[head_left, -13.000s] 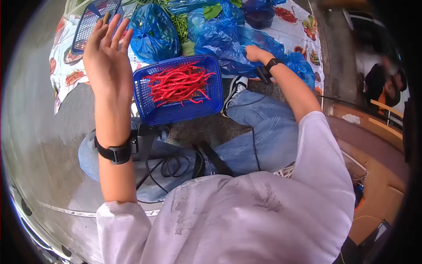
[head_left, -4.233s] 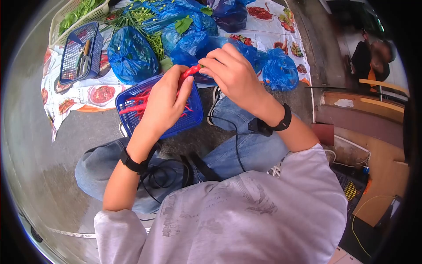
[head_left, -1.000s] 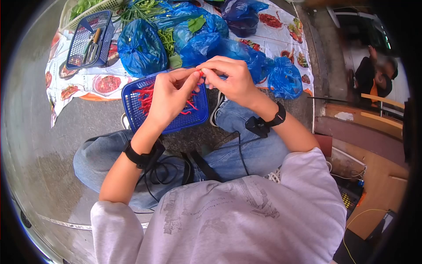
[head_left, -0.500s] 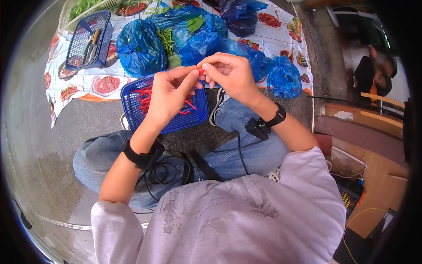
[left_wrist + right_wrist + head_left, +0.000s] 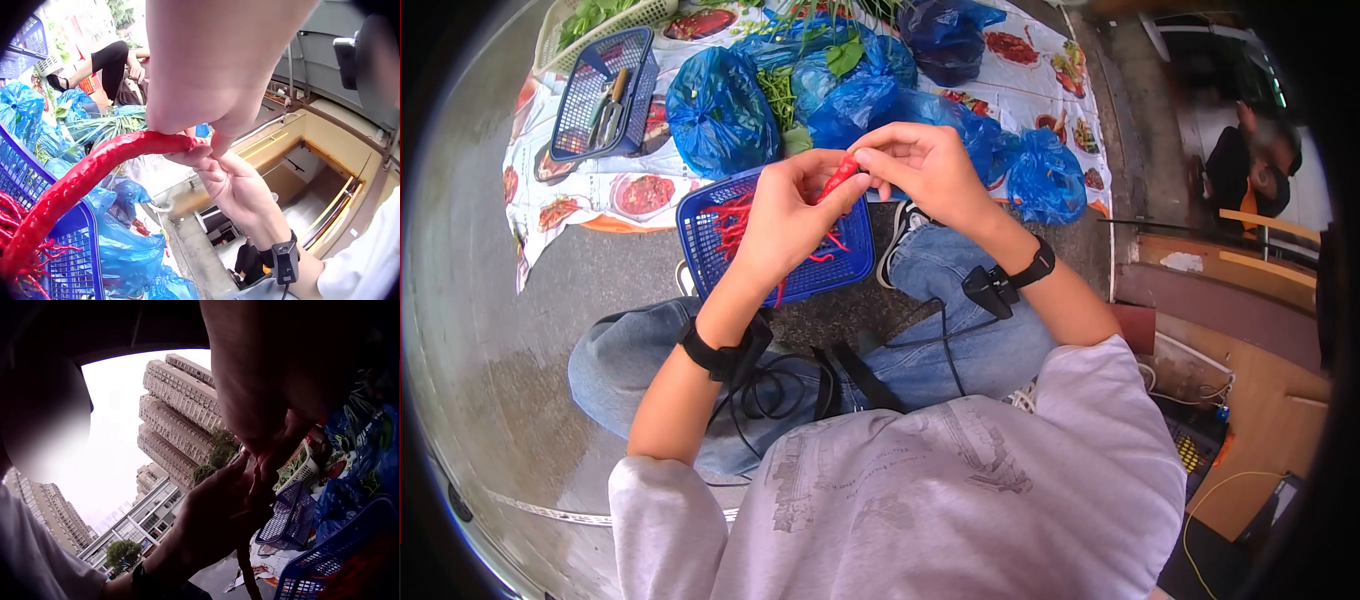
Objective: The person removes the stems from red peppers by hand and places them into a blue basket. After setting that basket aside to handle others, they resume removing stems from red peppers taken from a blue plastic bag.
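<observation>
A long red chili pepper is held between my two hands, above the blue basket. My left hand grips its body, and a thin red end hangs below that palm. At the pepper's other end, the right hand pinches with thumb and forefinger; the fingertips of both hands nearly meet there. In the left wrist view the curved chili pepper stretches from the fingers toward the basket. Many more red chilies lie in the blue basket, partly hidden beneath my left hand and forearm.
Blue plastic bags of vegetables cover the printed sheet ahead. A smaller blue basket holds a knife with a wooden handle. Behind it stands a cream basket of greens. A person sits across the sheet. Cables lie over my lap.
Thirteen seconds ago my left hand was raised open and the right was at a bag. Over the last second, more of the pepper has come into view, while green stalks at the top shifted right.
</observation>
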Tool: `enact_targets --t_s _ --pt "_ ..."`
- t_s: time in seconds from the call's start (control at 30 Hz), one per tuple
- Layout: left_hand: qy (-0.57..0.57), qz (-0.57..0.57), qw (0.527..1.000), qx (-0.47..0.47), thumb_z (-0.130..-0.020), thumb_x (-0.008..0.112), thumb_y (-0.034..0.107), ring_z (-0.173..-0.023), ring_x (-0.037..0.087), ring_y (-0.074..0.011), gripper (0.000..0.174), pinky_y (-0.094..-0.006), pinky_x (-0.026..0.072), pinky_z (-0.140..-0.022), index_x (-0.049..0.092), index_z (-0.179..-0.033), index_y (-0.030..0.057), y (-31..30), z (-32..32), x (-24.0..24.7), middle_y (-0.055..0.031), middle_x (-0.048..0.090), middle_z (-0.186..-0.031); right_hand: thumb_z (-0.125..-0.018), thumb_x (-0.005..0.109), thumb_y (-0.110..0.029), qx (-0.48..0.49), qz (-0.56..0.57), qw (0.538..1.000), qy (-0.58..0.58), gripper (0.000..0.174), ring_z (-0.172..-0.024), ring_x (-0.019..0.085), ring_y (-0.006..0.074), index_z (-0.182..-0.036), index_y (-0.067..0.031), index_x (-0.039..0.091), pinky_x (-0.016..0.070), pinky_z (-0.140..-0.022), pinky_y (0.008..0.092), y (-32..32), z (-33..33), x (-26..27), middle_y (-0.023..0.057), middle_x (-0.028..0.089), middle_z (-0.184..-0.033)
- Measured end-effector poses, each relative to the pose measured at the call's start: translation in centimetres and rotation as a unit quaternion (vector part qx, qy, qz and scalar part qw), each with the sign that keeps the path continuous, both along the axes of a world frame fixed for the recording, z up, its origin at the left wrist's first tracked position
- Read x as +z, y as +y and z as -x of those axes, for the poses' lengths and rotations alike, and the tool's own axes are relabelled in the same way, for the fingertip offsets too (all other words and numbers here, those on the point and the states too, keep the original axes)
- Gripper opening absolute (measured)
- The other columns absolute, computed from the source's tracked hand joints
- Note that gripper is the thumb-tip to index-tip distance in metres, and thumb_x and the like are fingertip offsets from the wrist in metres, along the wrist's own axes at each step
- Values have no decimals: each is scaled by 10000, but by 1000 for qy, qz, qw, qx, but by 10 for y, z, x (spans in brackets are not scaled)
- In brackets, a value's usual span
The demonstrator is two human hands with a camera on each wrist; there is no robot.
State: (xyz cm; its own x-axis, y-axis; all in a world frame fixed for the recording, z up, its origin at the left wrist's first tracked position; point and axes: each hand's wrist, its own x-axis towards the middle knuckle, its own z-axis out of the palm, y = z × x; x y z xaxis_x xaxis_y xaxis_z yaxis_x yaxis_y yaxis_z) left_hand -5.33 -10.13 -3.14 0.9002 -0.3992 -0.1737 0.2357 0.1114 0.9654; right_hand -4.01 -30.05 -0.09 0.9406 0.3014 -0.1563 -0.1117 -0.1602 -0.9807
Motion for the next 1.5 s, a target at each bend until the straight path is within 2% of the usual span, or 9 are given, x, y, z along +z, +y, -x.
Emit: enact_targets --t_s 0.03,0.13,0.33,0.53,0.8,1.03,1.1,1.3,1.5 --pt "-79 -71 994 7 -1011 633 127 -699 613 -64 232 -212 486 -619 692 -1150 -49 -2 1 1 -37 703 -844 -971 674 -93 0 0 1000 -1 181 -707 650 82 -1071 54 708 546 -648 234 0 0 1 66 729 -868" --pt "-69 -107 992 5 -1001 642 105 -692 618 -73 227 -226 487 -593 686 -1155 -56 -2 1 6 -39 700 -810 -968 680 -95 5 -6 1000 3 182 -717 663 88 -1065 56 712 552 -657 237 -1 2 4 63 731 -874" --pt "-214 -120 969 24 -993 631 104 -604 635 -134 195 -281 502 -560 693 -1079 -59 -4 2 -4 -96 680 -759 -962 681 -84 21 30 999 -29 174 -709 675 107 -1054 60 713 564 -636 248 -6 2 0 80 721 -879" --pt "-154 -92 984 -18 -1002 609 97 -606 620 -126 189 -287 492 -563 688 -1074 -58 -1 2 -5 -90 679 -766 -950 668 -54 65 91 986 -122 127 -674 674 123 -996 60 701 563 -603 256 -8 -1 3 86 685 -857" --pt "-98 -87 990 -62 -1030 602 148 -610 503 -45 217 -234 409 -547 695 -1085 -40 3 2 6 7 621 -755 -893 668 -24 103 153 945 -270 95 -664 638 263 -951 51 676 501 -618 364 -9 -2 8 152 659 -827" --pt "-35 -52 992 -107 -1049 577 185 -595 481 -37 267 -219 383 -528 695 -1097 -50 7 -4 -5 13 617 -786 -922 656 -40 124 161 953 -226 110 -665 660 215 -970 55 682 518 -609 337 -14 -4 12 135 669 -796" --pt "-20 -14 994 -105 -1046 578 193 -584 488 -39 272 -220 378 -511 701 -1098 -44 6 -4 -3 8 624 -773 -968 631 -31 135 109 978 -118 135 -683 657 122 -1040 74 676 537 -593 251 -19 -5 12 83 668 -898" --pt "-4 17 994 -105 -1048 578 193 -580 480 -31 267 -213 363 -503 696 -1128 -33 4 -2 1 11 622 -773 -976 647 -66 126 113 983 -67 159 -671 654 112 -1055 68 681 535 -591 241 -18 -2 20 68 683 -861" --pt "-17 -31 995 -96 -1041 589 206 -566 486 -33 273 -221 380 -494 706 -1082 -36 2 0 2 17 619 -745 -965 649 -58 132 163 962 -172 135 -641 655 114 -1031 54 686 522 -567 248 -17 -2 12 75 687 -827"
